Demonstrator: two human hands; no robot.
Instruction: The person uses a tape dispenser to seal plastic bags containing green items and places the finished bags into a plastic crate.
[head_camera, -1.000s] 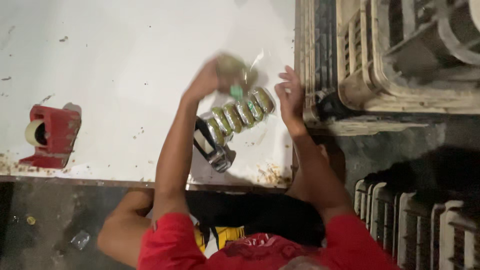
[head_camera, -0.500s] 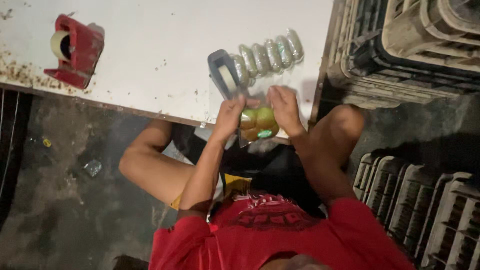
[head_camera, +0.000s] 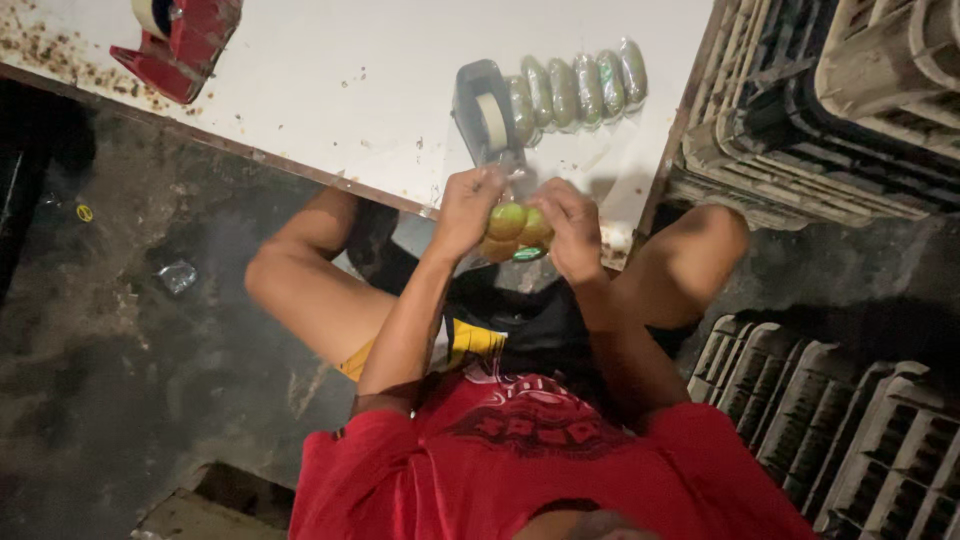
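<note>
My left hand (head_camera: 468, 208) and my right hand (head_camera: 572, 225) both grip a clear plastic bag of green round fruits (head_camera: 515, 228), held over my lap just off the near edge of the white table (head_camera: 350, 90). A grey tape dispenser (head_camera: 483, 117) stands on the table right above my hands. Beside it lies a row of several wrapped packs of green fruits (head_camera: 580, 88).
A red tape dispenser (head_camera: 180, 38) sits at the table's far left corner. Stacked plastic crates (head_camera: 830, 110) stand to the right of the table, and more crates (head_camera: 860, 440) lie at the lower right. Dark concrete floor (head_camera: 130, 330) spreads on the left.
My hands have brought the bag of fruits from the table top down towards my lap. The view has tilted downwards, showing more of my legs and red shirt.
</note>
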